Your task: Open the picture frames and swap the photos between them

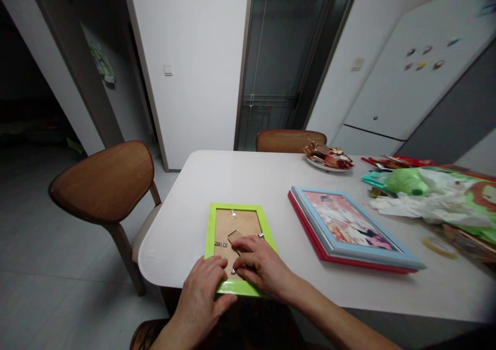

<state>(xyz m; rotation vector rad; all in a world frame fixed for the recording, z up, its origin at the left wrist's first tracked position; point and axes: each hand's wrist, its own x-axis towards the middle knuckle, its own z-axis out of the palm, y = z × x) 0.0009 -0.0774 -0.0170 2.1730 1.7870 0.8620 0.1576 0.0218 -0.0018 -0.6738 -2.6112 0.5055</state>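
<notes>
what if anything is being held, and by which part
The green frame, by its near left corner, in the left hand. The right hand lies over its back; whether it pinches the near clip cannot be told.

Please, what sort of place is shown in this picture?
Most likely a dining area in a home: there is a white table, a wooden-backed chair beside it, and what looks like a refrigerator with small magnets.

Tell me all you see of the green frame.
The green frame lies face down at the near edge of the white table, its glossy border around a brown, board-like backing. Metallic clips line the backing's edges; a stand-like flap is partly hidden by the right hand. The left hand touches the lower left corner.
</notes>
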